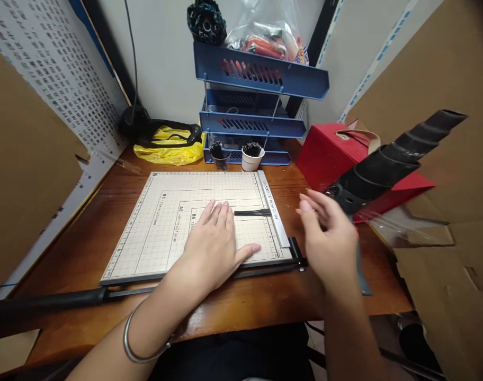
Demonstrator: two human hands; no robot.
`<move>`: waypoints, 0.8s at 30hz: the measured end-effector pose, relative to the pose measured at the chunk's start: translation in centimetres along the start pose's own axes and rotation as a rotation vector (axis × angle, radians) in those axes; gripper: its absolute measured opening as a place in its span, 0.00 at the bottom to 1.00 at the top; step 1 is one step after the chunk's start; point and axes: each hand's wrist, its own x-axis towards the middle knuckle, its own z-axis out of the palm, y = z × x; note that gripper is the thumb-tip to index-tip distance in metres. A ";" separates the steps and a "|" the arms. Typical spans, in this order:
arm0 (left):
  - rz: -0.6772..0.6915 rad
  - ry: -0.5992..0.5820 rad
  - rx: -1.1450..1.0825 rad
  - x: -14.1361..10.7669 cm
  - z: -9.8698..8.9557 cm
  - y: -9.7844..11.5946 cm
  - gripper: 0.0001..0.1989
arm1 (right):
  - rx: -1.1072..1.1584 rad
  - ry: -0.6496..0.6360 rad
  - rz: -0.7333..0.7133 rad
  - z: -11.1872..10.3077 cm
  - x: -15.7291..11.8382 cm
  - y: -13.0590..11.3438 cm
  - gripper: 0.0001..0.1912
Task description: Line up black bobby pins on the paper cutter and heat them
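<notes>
My left hand [212, 241] lies flat, fingers together and thumb spread, on the gridded board of a paper cutter [154, 227]. Its fingertips rest by the left end of a bundle of thin black strands [251, 212]. The strands run rightward to the cutter's grey metal guide strip [273, 209]. To the right of that strip, my right hand [331, 233] hovers with loosely curled fingers and the thumb near the index finger; nothing shows in it. The cutter's blade arm, with a black handle [46, 302], is down along the near edge, partly behind my left forearm.
Behind the board stand a clear cup [220, 160] and a white paper cup [251, 160] of black strands. A blue tray rack [261, 71] rises behind them. To the right are a black tubular tool [380, 169] and a red box [324, 151]. A yellow bag [170, 153] lies back left.
</notes>
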 end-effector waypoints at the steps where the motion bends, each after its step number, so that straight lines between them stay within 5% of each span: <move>1: -0.003 -0.009 -0.003 0.0 0.0 -0.1 0.52 | 0.016 0.072 -0.029 -1.1 -0.4 -0.4 0.22; 5: -0.019 0.000 -0.003 -0.1 -0.4 -0.4 0.49 | -0.155 0.333 -0.075 -6.0 -0.2 1.1 0.23; 10: -0.097 0.186 -0.081 -0.1 -1.9 -0.6 0.34 | -0.207 0.058 0.207 -9.8 2.2 7.8 0.32; 14: -0.082 0.334 -0.169 0.0 -2.3 0.0 0.23 | -0.019 -0.056 0.410 -9.7 2.7 9.4 0.34; 18: -0.061 0.282 -0.159 0.2 -1.9 0.5 0.21 | 0.266 -0.095 0.551 -8.9 2.4 7.6 0.36; 24: -0.077 0.261 -0.149 0.5 -1.6 0.7 0.24 | 0.312 -0.110 0.588 -8.9 2.7 7.2 0.34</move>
